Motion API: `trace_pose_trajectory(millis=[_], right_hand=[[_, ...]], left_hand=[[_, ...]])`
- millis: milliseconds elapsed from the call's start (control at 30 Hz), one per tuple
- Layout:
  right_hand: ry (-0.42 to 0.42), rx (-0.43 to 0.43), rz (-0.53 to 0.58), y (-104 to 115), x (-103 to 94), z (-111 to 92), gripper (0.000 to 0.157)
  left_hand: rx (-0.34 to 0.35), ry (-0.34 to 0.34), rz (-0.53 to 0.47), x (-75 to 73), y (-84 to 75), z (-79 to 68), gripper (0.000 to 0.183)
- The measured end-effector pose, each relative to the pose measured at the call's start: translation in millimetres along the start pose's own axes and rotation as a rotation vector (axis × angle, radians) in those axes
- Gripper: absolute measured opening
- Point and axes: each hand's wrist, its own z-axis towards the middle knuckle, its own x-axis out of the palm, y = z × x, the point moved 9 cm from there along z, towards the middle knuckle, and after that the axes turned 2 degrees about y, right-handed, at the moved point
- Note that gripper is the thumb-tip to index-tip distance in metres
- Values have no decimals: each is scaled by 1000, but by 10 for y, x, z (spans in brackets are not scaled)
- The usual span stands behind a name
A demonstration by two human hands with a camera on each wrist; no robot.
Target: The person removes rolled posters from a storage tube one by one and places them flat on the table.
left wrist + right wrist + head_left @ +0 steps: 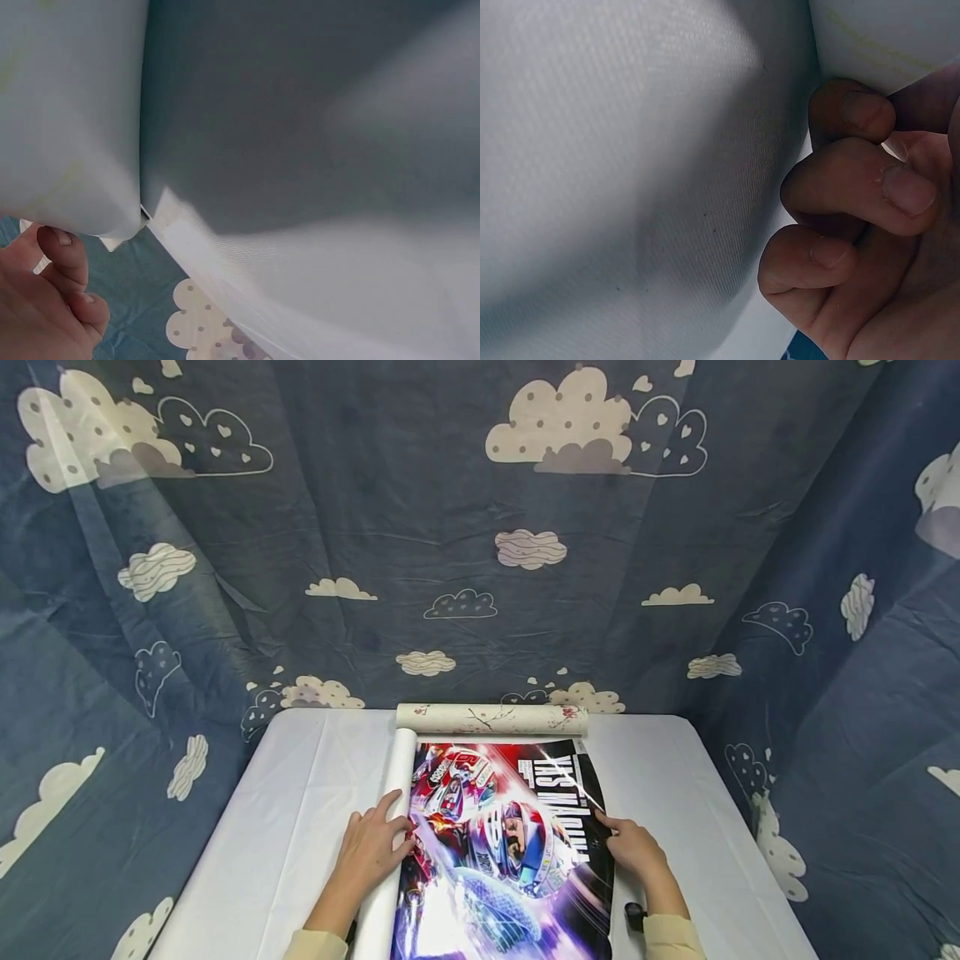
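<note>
A glossy poster (502, 852) with a helmeted racing driver and white lettering lies face up on the white-covered table. Its left side is a white rolled-up part (397, 768). My left hand (371, 843) rests on that roll, fingers spread over it toward the printed face. In the left wrist view, loosely bent fingers (66, 259) show at the edge of the pale roll (75, 120). On the far side, my right hand (637, 853) pinches the poster's right edge. The right wrist view shows its curled fingers (859, 184) beside the sheet's white underside (885, 37).
A cream roll of paper with a red-flowered branch print (491, 719) lies across the table's back edge, just behind the poster. White cloth covers the table (300, 793). Dark blue cloud-patterned curtains (420, 527) hang behind and at both sides.
</note>
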Motion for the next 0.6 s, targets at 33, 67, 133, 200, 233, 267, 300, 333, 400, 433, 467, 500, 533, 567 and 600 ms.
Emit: trace_pose_trajectory(millis=[33,67,133,200,233,267,300,333,400,433,467,500,533,567,600], right_hand=[[-1,-1,0,-1,1,1,66],[-2,-1,-1,-5,4,4,66],[-3,1,-1,-12,6,1,65],[-2,6,0,-22,9,1,65],[-1,10,1,-30,9,-1,65],[0,14,2,-33,7,-5,65],[1,16,2,-41,7,-3,65],[1,14,1,-43,3,-5,65],[-1,11,-4,-45,-8,-10,65],[-1,12,-4,-46,-10,-12,65],[-1,10,-6,-46,-13,-13,65],[-1,7,-7,-47,-14,-13,66],[-2,7,-7,-41,-19,-20,66],[-3,6,-7,-39,-20,-23,66],[-5,3,-9,-33,-20,-27,66]], left_hand=[[2,1,4,0,3,-1,14],[7,-1,7,-1,4,-2,14],[24,-13,12,-14,-4,-8,13],[42,-26,21,-26,-14,-18,15],[50,-33,28,-34,-23,-21,15],[55,-38,32,-40,-28,-24,16],[59,-40,35,-44,-31,-25,17],[61,-40,38,-45,-33,-24,17],[59,-32,35,-40,-27,-22,16],[55,-24,30,-32,-18,-21,14],[49,-13,24,-20,-8,-21,11],[44,-2,18,-10,2,-22,9],[40,6,11,-1,12,-23,7],[34,18,6,13,24,-28,8],[30,26,0,21,33,-33,11]])
